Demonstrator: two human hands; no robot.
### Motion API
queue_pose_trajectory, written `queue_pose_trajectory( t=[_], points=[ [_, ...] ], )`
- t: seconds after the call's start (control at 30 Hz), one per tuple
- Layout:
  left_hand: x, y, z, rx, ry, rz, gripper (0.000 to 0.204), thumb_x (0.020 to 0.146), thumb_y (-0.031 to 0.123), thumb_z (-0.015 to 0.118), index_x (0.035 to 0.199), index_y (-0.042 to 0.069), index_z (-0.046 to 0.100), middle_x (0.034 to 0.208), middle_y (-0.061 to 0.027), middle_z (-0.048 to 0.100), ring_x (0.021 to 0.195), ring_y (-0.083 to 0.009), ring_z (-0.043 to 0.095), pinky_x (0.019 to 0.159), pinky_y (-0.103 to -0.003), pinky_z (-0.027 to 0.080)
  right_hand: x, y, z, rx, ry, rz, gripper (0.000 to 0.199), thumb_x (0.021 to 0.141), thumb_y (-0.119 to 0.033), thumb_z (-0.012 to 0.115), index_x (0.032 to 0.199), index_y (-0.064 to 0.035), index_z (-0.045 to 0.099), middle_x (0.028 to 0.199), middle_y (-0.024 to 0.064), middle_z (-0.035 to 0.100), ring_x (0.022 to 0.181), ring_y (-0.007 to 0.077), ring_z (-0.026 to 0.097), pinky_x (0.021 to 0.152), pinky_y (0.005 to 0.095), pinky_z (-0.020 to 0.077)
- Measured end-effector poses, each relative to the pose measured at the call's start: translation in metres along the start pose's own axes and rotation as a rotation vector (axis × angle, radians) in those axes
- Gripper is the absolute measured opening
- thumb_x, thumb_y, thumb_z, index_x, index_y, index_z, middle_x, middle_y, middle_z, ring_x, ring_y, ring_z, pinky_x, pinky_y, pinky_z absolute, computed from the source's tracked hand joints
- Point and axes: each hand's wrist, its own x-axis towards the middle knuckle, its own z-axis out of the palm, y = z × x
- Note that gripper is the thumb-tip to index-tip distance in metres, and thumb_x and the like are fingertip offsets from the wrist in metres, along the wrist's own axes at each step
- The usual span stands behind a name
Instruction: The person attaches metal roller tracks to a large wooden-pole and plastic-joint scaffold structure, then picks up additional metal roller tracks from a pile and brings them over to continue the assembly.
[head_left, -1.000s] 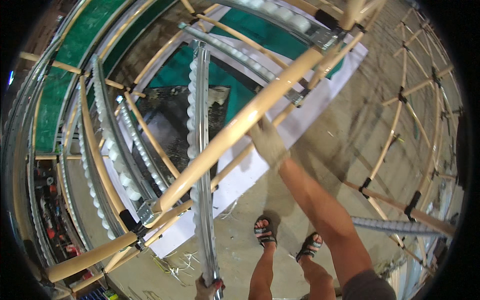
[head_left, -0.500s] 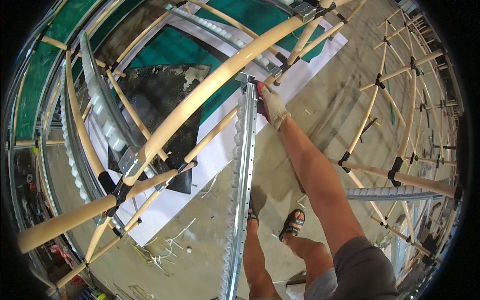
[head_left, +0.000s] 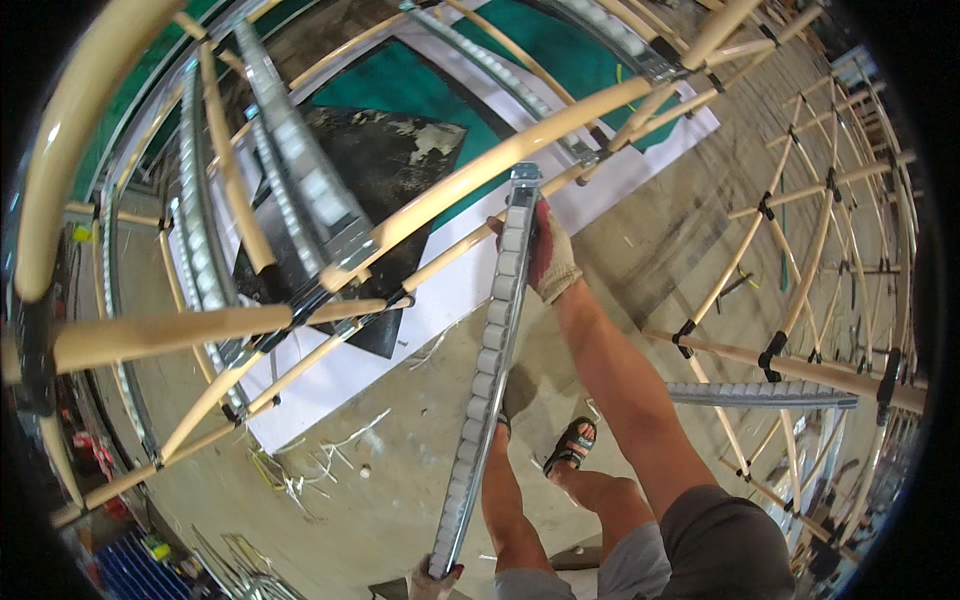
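Note:
A long metal roller track (head_left: 488, 378) with a row of white rollers slants across the middle, its rollers turned up toward me. Near its far end, my right hand (head_left: 548, 248) in a red and cream work glove grips it from the right side. The near end rests in my left hand (head_left: 436, 578), whose fingers wrap round it at the lower edge; most of that hand is cut off. Just beyond the track's far end runs a beige pipe rail (head_left: 515, 140) of a rack. Another roller track (head_left: 310, 165) is mounted on that rack, left of what I hold.
Beige pipes with black joints (head_left: 300, 305) form the rack on the left. A second pipe frame (head_left: 770, 350) stands at the right with a roller track (head_left: 760, 394) by it. White sheeting (head_left: 290, 415), a black panel (head_left: 385, 325) and cut strips (head_left: 320, 465) lie on the floor.
The held track has rolled over so its rollers now face me instead of its metal side. My left hand has come into view at the lower edge. The view has shifted across the rack.

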Motion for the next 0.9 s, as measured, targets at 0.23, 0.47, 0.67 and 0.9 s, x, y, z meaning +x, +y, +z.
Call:
queue_pose_trajectory(
  t=[0.23,0.47,0.67,0.9],
  points=[
    [-0.026,-0.091,0.045,-0.021,0.073,-0.083,0.068,0.073,0.026,0.09,0.126,0.001,0.057,0.103,-0.0106,0.068,0.091,-0.0192,0.062,0.078,-0.036,0.054,-0.045,0.003,0.002,-0.088,0.049,-0.034,0.037,0.098,-0.041,0.063,0.128,-0.0216,0.053,0.11,0.003,0.065,0.085,0.0296,0.071,0.061,0.0382,0.0585],
    [-0.146,-0.007,0.005,0.312,-0.025,-0.231,0.064,0.073,0.034,0.088,0.125,0.008,0.061,0.109,-0.0148,0.07,0.099,-0.0283,0.067,0.081,-0.039,0.056,-0.171,-0.032,-0.02,-0.194,0.216,0.048,0.047,0.097,-0.05,0.059,0.116,-0.0082,0.062,0.107,0.0145,0.069,0.088,0.0294,0.071,0.072,0.0392,0.059],
    [-0.185,-0.02,0.012,0.344,0.238,0.023,0.047,0.068,0.038,0.087,0.1,0.006,0.073,0.079,-0.0093,0.074,0.068,-0.0243,0.073,0.064,-0.037,0.059,-0.213,-0.026,-0.035,-0.21,0.378,0.044,0.062,0.096,-0.061,0.054,0.122,-0.0057,0.061,0.113,0.0124,0.069,0.093,0.0297,0.07,0.081,0.0428,0.0583],
    [-0.153,0.004,0.025,0.218,0.268,-0.089,0.06,0.061,0.055,0.088,0.097,0.009,0.074,0.088,-0.0107,0.075,0.082,-0.0269,0.074,0.076,-0.037,0.059,-0.138,-0.007,-0.008,-0.258,0.227,0.124,0.057,0.091,-0.049,0.071,0.123,-0.0041,0.056,0.113,0.0126,0.066,0.101,0.0282,0.067,0.089,0.042,0.0571]
  ],
)
